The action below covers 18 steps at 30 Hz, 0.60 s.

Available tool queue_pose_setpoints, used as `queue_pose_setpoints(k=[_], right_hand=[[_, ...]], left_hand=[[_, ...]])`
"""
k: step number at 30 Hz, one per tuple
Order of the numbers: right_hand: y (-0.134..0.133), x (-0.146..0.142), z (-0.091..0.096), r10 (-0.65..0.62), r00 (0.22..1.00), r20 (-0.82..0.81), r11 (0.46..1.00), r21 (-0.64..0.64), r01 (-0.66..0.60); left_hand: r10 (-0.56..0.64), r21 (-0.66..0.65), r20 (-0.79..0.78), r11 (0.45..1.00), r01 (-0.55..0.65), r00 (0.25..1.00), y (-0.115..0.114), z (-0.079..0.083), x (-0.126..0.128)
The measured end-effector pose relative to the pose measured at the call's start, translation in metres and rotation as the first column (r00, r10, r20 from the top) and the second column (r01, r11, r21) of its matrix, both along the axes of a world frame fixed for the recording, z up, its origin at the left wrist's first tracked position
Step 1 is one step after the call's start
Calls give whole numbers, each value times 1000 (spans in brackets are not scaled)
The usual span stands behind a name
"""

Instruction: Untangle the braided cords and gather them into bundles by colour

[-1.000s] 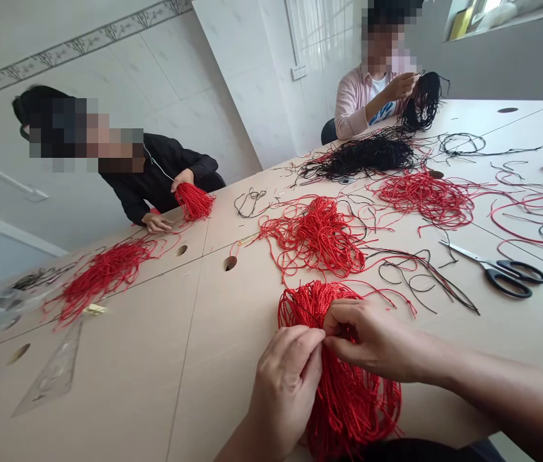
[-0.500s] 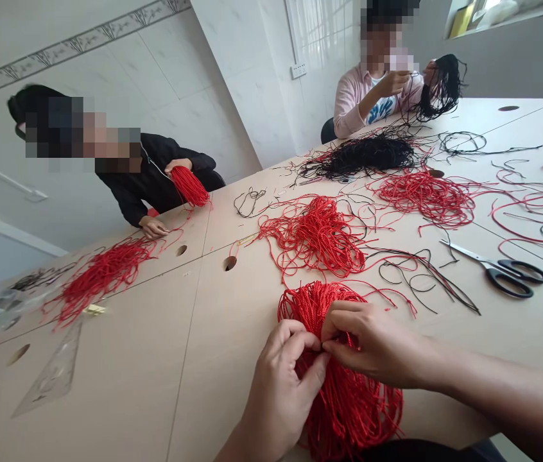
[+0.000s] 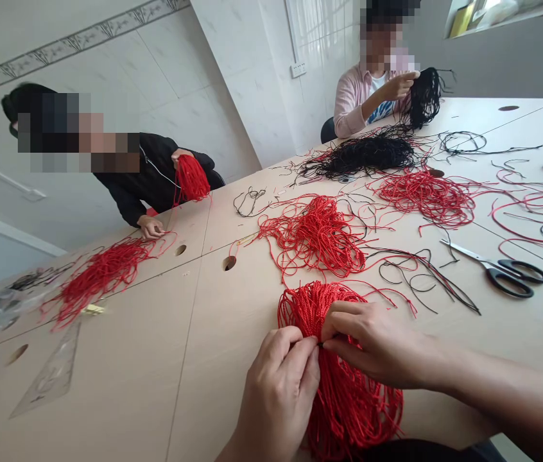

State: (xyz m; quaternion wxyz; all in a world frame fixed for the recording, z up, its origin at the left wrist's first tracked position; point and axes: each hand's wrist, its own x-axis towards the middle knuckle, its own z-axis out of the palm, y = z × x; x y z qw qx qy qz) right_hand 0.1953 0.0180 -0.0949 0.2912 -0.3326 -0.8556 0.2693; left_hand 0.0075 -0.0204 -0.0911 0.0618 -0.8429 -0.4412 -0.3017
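A thick bundle of red cords [image 3: 348,410] lies on the table right in front of me, drawn in at its middle. A small dark bit, which looks like a black cord [image 3: 320,345], shows at that waist between my fingertips. My left hand [image 3: 278,378] is closed there from the left, thumb and fingers pinched together. From the right, my right hand [image 3: 370,337] pinches the same spot with thumb and forefinger. Most of the black cord is hidden by my fingers and the red strands.
Beyond the bundle lie a loose red cord pile [image 3: 322,234], another red heap [image 3: 428,199] and a black cord pile [image 3: 368,155]. Scissors [image 3: 502,273] rest at the right. A clear set square [image 3: 52,378] lies left. Two people across the table handle cords.
My left fingers have closed together and the thumb has drawn in at the tie. My right hand has hardly moved. The person at the back has shifted the black bundle leftward.
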Motion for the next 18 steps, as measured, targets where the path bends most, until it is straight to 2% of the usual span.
queue_pose_setpoints(k=[3,6,11,13,15,18], right_hand=[[2,4,2,-3,999,51,999,-34,5],[4,8,3,-48,986,159,995,-80,61],[8,9,3,-84,959,271,986,-118,120],[10,10,4,-66,963,260,986,-132,103],[12,12,6,-20,970,242,986,-156,59],[15,15,10,34,974,222,983,-185,8]], left_hand=[[31,35,-86,999,-28,996,-1,3,-3],[33,11,-144,999,-32,989,-1,4,-7],[35,-110,-131,993,-50,991,0,-1,-11],[47,-247,-71,967,-63,996,2,-1,-14],[69,-477,34,878,-45,997,7,0,-19],[176,-768,251,635,85,952,17,-3,-24]])
